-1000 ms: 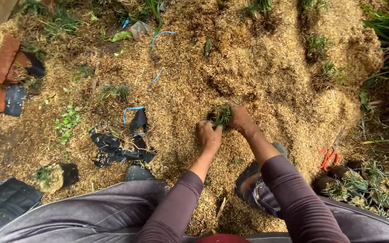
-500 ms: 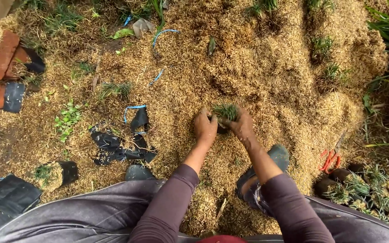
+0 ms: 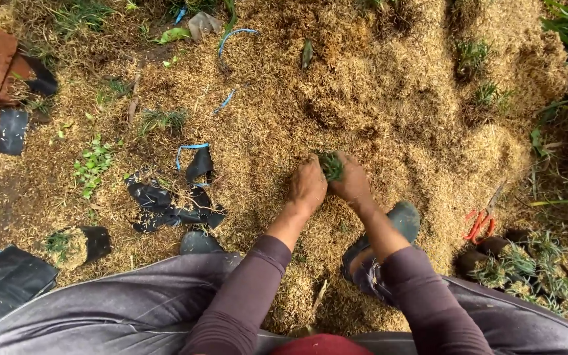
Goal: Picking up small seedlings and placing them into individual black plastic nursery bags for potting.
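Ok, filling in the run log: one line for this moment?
left hand: pressed beside grass seedling | right hand: cupping seedling | ground: straw mulch | nearby: orange shears

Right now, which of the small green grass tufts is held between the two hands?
The tuft in the middle of the husk heap, pressed between left hand and right hand. The other tufts stand alone, untouched.
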